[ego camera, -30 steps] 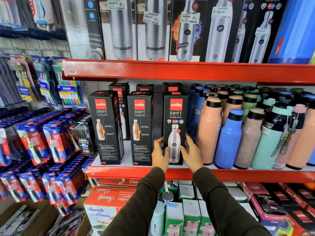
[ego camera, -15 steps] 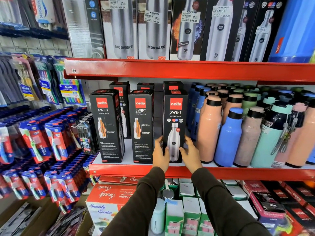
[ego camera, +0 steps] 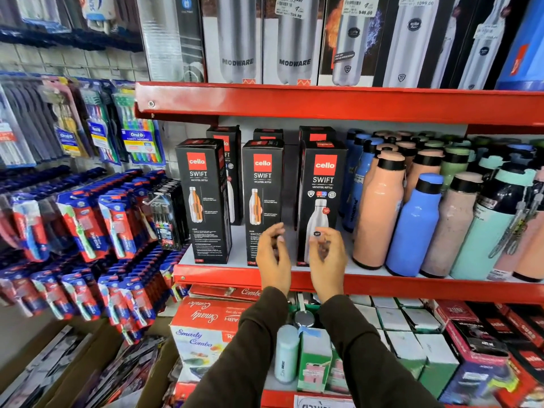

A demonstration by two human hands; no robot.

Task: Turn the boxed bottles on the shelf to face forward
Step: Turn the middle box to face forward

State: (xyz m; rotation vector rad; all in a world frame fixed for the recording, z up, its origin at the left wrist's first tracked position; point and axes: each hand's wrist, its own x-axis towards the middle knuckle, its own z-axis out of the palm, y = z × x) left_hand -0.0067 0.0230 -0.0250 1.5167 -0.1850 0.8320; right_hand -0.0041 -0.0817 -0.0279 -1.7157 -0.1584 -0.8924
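Note:
Three black Cello Swift bottle boxes stand in the front row on the red-edged shelf [ego camera: 223, 275]: a left box [ego camera: 204, 198], a middle box [ego camera: 262, 187] and a right box [ego camera: 322, 189]. The right box shows a white bottle picture on its front; the other two show an orange-and-steel bottle. More black boxes [ego camera: 225, 136] stand behind them. My left hand [ego camera: 273, 254] hovers in front of the middle box's lower right edge, fingers loosely curled, holding nothing. My right hand [ego camera: 326, 257] is in front of the right box's lower part, fingers apart, off the box. Both hands look blurred.
Loose peach, blue and mint bottles [ego camera: 412, 225] crowd the shelf right of the boxes. Steel-bottle boxes [ego camera: 294, 39] fill the shelf above. Toothbrush packs [ego camera: 88, 219] hang at the left. Below the shelf lie combo boxes [ego camera: 203, 322] and small green-and-white cartons [ego camera: 406, 340].
Both hands have let go of the right box and drawn back toward me. The box stays upright on the shelf, front outward.

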